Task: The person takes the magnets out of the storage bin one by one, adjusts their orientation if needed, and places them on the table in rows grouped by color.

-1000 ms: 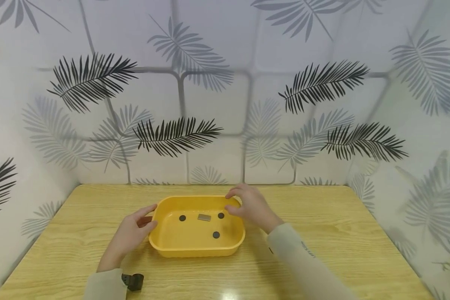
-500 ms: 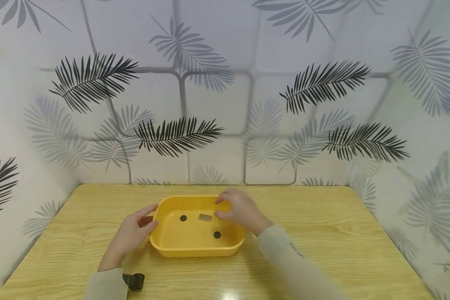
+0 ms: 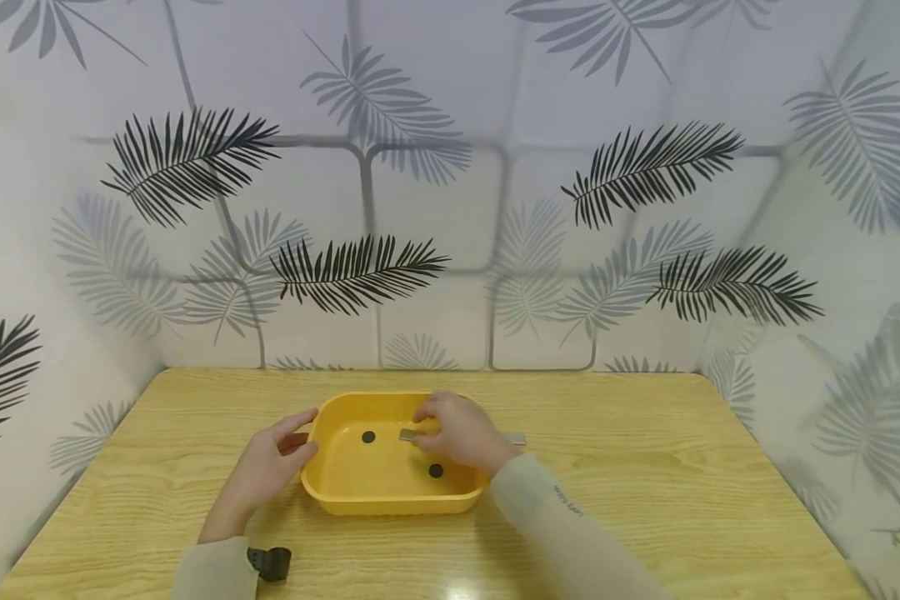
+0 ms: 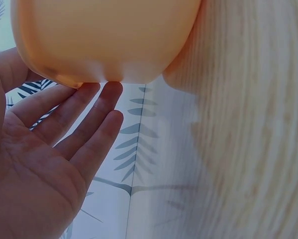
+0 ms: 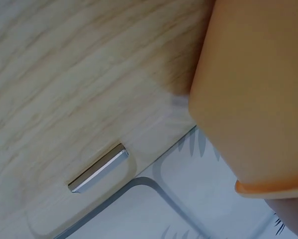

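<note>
A yellow tray [image 3: 390, 502] holds black discs [image 3: 368, 437] and a small metal bar [image 3: 407, 435]. My right hand [image 3: 461, 429] is inside it, thumb and forefinger apart, with the thumb tip right at the bar and overlapping its right end. At the tray's left end is my left hand [image 3: 264, 467], thumb over the rim; in the left wrist view its fingers [image 4: 96, 119] reach the outside wall. In the right wrist view, the tray wall hides most of my right hand [image 5: 290, 211].
A second metal bar [image 3: 517, 437] lies on the wooden table [image 3: 645, 467], just right of the tray; the right wrist view shows this silver bar [image 5: 99, 169] near the table's back edge. Behind the table stands a leaf-patterned wall [image 3: 435, 208].
My right hand has moved left and down into the tray, to the bar, covering the right black disc. The bar on the table has come into view. My left hand stays put.
</note>
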### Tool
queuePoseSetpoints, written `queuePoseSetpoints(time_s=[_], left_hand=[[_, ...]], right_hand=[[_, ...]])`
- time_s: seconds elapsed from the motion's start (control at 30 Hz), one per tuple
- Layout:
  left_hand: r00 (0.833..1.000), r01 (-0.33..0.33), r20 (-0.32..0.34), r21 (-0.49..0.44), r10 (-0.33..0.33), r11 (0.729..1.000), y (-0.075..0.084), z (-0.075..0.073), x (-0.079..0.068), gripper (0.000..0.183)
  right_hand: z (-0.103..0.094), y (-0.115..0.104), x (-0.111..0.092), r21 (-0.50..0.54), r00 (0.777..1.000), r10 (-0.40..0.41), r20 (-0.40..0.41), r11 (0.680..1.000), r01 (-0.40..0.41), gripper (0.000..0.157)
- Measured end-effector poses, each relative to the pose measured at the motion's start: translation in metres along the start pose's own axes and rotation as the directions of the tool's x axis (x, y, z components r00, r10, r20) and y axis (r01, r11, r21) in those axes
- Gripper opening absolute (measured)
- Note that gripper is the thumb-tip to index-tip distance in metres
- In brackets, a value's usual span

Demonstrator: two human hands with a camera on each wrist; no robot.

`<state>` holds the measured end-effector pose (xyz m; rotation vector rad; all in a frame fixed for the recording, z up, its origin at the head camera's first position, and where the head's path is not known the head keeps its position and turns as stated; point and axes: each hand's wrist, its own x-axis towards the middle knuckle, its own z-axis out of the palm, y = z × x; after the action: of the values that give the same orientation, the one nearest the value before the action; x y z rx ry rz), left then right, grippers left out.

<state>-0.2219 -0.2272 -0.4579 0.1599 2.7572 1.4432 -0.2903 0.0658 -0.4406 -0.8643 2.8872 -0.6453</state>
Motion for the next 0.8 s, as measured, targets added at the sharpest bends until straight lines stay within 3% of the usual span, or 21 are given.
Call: queuePoseSetpoints(time_s=[0.37, 0.63, 0.8], left_hand=[[1.000, 0.010, 0.001, -0.012, -0.010, 1.000, 0.000, 0.000, 0.000, 0.056], [1.000, 0.018, 0.002, -0.013, -0.018, 1.000, -0.001, 0.000, 0.000, 0.057], [1.000, 0.021, 0.007, -0.021, -0.021, 1.000, -0.002, 0.000, 0.000, 0.057]], right_hand=[[0.014, -0.006, 0.006, -0.041, 0.999, 0.040, -0.001, 0.998, -0.040, 0.030], [0.021, -0.005, 0.005, -0.061, 1.000, 0.010, -0.020, 0.998, -0.011, 0.015], [0.023, -0.009, 0.005, -0.043, 1.000, 0.003, 0.010, 0.999, -0.002, 0.016]])
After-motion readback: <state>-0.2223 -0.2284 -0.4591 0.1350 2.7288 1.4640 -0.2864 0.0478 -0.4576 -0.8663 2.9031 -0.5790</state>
